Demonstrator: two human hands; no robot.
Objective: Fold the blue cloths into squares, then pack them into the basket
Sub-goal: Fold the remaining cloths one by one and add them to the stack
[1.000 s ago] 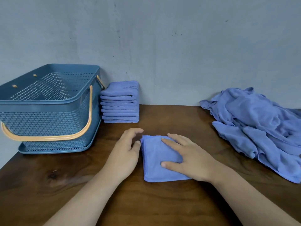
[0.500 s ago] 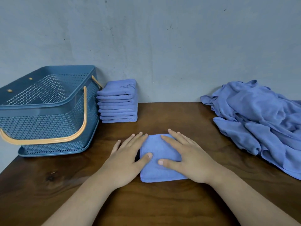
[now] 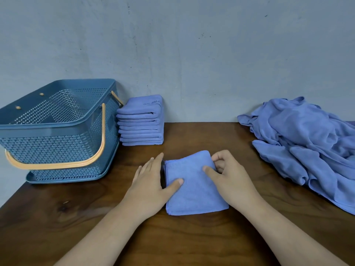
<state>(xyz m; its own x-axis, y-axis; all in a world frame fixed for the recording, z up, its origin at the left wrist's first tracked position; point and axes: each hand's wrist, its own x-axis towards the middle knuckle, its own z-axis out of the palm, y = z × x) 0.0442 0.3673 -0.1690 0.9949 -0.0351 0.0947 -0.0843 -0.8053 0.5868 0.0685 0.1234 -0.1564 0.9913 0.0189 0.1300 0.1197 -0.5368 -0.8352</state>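
A blue cloth folded into a square (image 3: 194,192) lies on the wooden table (image 3: 192,244) in front of me. My left hand (image 3: 148,187) rests at its left edge, fingers straight on the table and thumb pressing on the cloth. My right hand (image 3: 232,177) pinches the cloth's upper right edge, fingers curled and thumb on top. The blue basket (image 3: 57,125) with orange handles stands at the far left; no cloth shows inside it. A stack of several folded blue cloths (image 3: 141,127) sits beside the basket against the wall.
A heap of unfolded blue cloths (image 3: 307,143) covers the table's right side, reaching the right edge of view. A grey wall runs along the table's back. The table's left corner falls away below the basket.
My right hand went from lying flat on the folded cloth to curling at its right edge. My left hand shifted slightly, its thumb staying on the cloth.
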